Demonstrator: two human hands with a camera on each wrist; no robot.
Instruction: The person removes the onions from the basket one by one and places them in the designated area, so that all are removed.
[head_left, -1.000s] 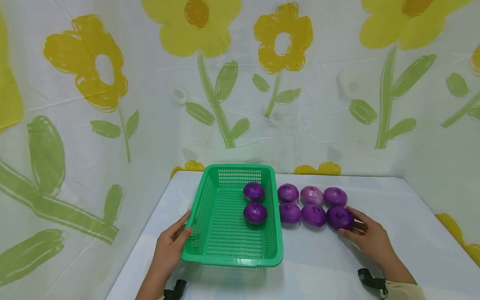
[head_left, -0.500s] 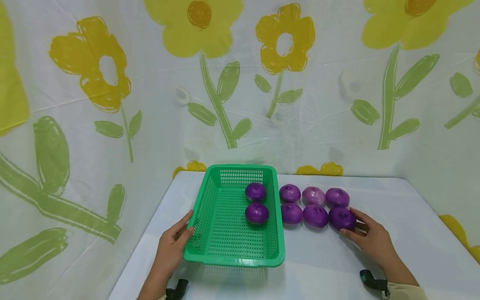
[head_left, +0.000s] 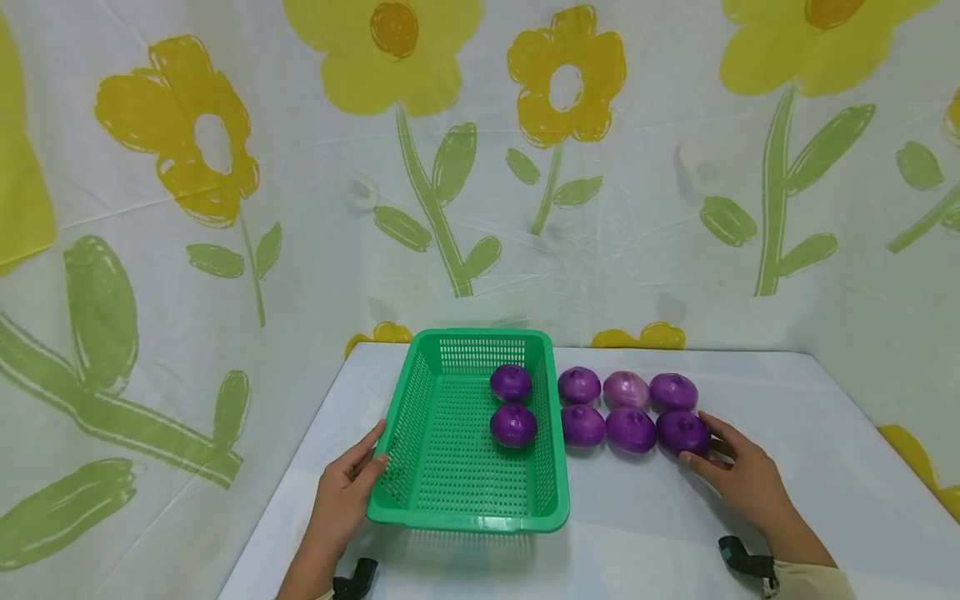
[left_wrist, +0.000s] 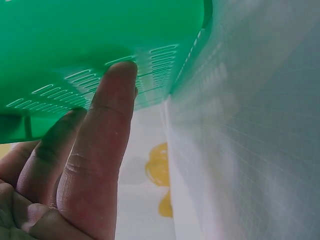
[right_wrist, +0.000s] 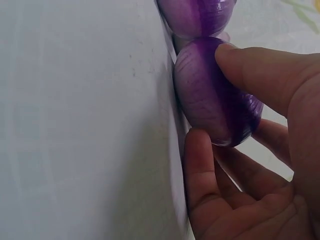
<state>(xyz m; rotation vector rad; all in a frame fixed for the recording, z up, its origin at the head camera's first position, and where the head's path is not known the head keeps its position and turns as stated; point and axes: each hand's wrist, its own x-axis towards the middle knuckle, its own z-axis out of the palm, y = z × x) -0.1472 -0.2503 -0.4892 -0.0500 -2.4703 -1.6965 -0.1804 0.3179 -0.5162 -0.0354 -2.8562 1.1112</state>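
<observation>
A green plastic basket (head_left: pixel 435 523) stands on the table with two purple onions (head_left: pixel 511 383) along its right side. My left hand (head_left: pixel 341 498) holds its left rim, the thumb over the edge; in the left wrist view the fingers (left_wrist: pixel 107 125) lie against the outer slotted wall. To the right of the basket, several more purple onions sit in two rows. My right hand (head_left: pixel 742 479) grips the front row's rightmost onion (head_left: pixel 682 434), which rests on the table. In the right wrist view, the thumb presses that onion (right_wrist: pixel 210 95) from one side and the fingers touch it from below.
The white table (head_left: pixel 622 533) ends at a white curtain (head_left: pixel 645 275) printed with yellow flowers. A paler onion (head_left: pixel 625 389) is in the back row, between a darker one (head_left: pixel 579 386) and another purple onion (head_left: pixel 672 392). The front row's leftmost onion (head_left: pixel 582 426) sits close beside the basket.
Both hands keep their places on the basket and the onion. Only the head view has shifted very slightly.
</observation>
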